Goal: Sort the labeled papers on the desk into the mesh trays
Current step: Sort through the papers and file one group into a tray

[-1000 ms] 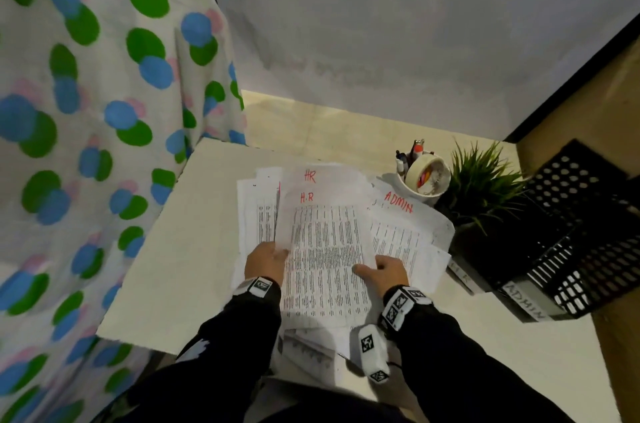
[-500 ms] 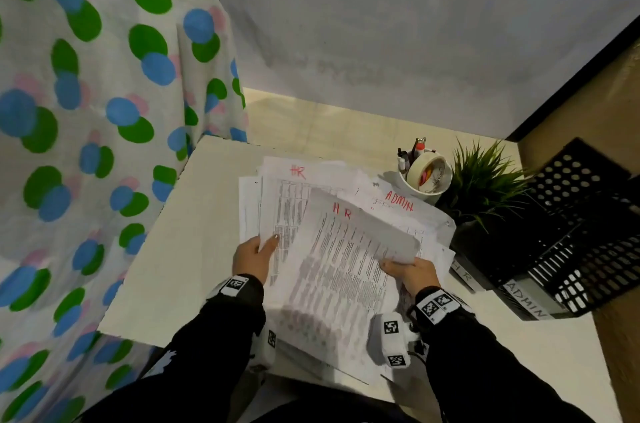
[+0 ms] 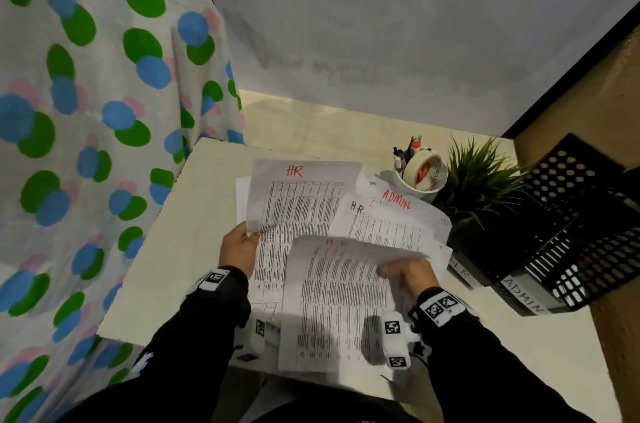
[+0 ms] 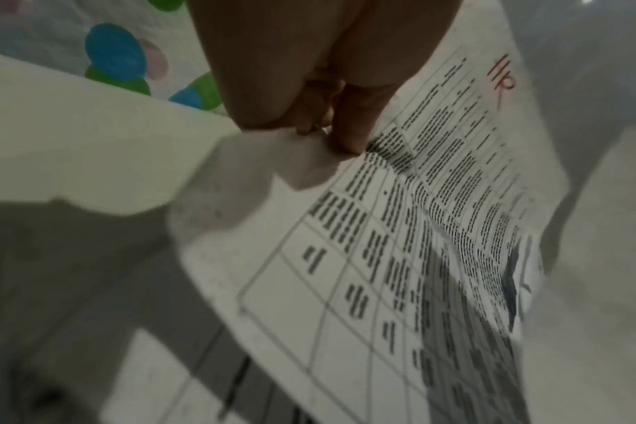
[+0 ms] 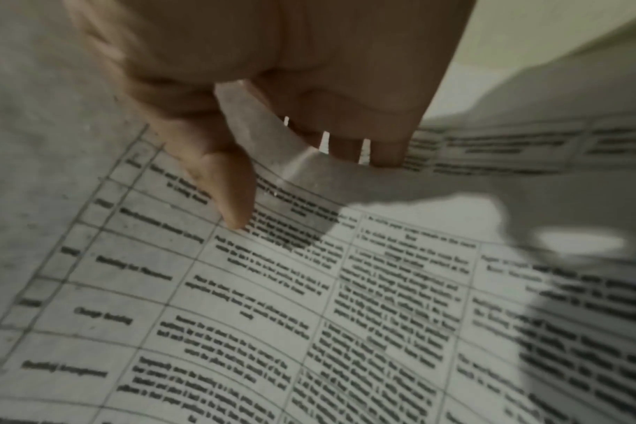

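Pinching one HR sheet (image 3: 298, 200) in your left hand (image 3: 239, 247), you are gripping another sheet (image 3: 336, 301) in your right hand (image 3: 407, 275) above the counter (image 3: 180, 232), probably separating them; mesh trays (image 3: 585, 232) are waiting rightward.

The head camera looks steeply down from above at the desk (image 3: 180, 249), taking in both forearms. Each of the 2 wrist cameras sits very close, looking along its fingers onto printed sheets (image 4: 400, 258). All 3 views share the papers (image 3: 332, 291).
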